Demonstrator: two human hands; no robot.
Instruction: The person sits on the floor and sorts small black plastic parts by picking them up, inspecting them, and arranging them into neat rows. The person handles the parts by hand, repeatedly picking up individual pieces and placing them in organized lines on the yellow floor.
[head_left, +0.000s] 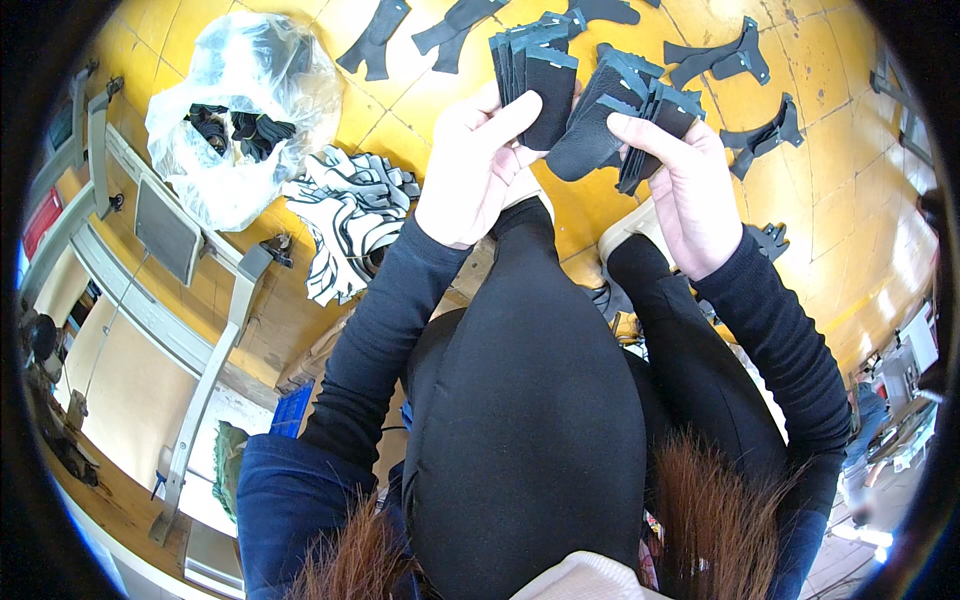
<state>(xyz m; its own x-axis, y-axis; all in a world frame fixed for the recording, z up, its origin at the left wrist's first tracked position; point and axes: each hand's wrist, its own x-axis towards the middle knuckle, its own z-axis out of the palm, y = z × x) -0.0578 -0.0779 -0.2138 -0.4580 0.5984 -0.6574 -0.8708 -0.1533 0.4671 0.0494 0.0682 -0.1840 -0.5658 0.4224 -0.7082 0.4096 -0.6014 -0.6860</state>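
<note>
My left hand is closed around a fanned stack of flat black pieces that look like leather, with blue-grey edges and small pale tags. The thumb presses on the front piece. Pinched in my right hand is a second stack of similar black pieces. Between the two stacks, a larger smooth black piece hangs with its rounded end down; which hand bears it I cannot tell. Both hands are raised above my knees, over the yellow tiled floor.
Dark cut pieces lie spread on the yellow floor, with more forked ones at the right. A clear plastic bag holding dark items stands at the left. Black-and-white striped cloth lies near it, beside a metal frame.
</note>
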